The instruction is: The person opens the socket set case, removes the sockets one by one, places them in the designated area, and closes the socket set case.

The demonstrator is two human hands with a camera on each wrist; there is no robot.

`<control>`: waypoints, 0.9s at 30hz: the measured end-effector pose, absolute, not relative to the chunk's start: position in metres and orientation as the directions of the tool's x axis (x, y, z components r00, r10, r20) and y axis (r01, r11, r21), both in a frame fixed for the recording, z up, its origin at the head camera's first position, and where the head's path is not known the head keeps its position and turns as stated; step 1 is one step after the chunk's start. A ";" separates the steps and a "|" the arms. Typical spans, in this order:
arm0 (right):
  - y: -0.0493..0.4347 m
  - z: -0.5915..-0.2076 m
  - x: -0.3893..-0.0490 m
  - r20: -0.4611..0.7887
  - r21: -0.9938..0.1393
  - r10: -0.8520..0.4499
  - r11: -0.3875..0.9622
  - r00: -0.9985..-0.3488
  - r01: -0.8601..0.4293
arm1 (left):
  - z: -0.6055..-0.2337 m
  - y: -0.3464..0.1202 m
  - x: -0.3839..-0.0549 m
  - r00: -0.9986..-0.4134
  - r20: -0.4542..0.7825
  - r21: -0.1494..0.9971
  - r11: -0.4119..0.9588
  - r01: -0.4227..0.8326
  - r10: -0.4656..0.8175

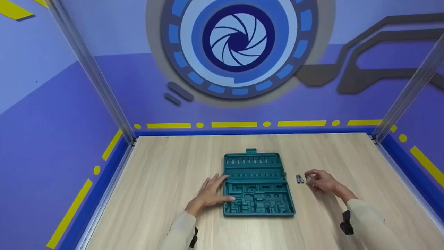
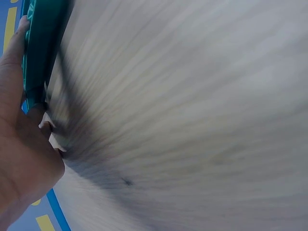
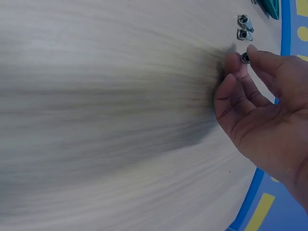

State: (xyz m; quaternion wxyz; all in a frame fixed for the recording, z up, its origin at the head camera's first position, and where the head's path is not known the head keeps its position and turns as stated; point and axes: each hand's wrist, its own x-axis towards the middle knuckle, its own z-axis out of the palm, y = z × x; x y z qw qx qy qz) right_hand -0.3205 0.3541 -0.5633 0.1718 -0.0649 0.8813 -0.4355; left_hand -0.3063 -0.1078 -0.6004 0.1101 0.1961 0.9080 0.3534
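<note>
A green plastic case (image 1: 255, 180) lies unfolded on the table, with several small silver bits (image 1: 246, 161) standing in a row in its far half. My left hand (image 1: 210, 193) rests at the case's left edge, thumb on the near half and fingertips by the hinge. In the left wrist view, the left hand (image 2: 24, 149) touches the side of the case (image 2: 43, 43). To the right of the case, my right hand (image 1: 323, 181) pinches a small metal socket (image 3: 245, 58) between thumb and index finger. Two similar sockets (image 1: 300, 178) lie beside it on the table.
The near half of the case has moulded recesses (image 1: 258, 201). A latch tab (image 1: 251, 150) sticks out at the far edge. The pale wooden table (image 1: 166, 163) meets a blue and purple wall (image 1: 131, 90) at the back, with metal frame posts (image 1: 93, 76) at its corners.
</note>
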 end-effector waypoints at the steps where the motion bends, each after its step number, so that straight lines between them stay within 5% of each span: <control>1: 0.353 -0.563 -0.321 -0.232 -0.783 -0.261 0.621 -0.937 0.021 | -0.600 -0.108 -0.306 -0.900 -0.062 0.685 0.674 0.277 0.432; 27: 0.345 -0.565 -0.327 -0.143 -0.704 -0.190 0.710 -0.971 -0.036 | -0.589 -0.118 -0.306 -0.896 -0.066 0.661 0.692 0.291 0.440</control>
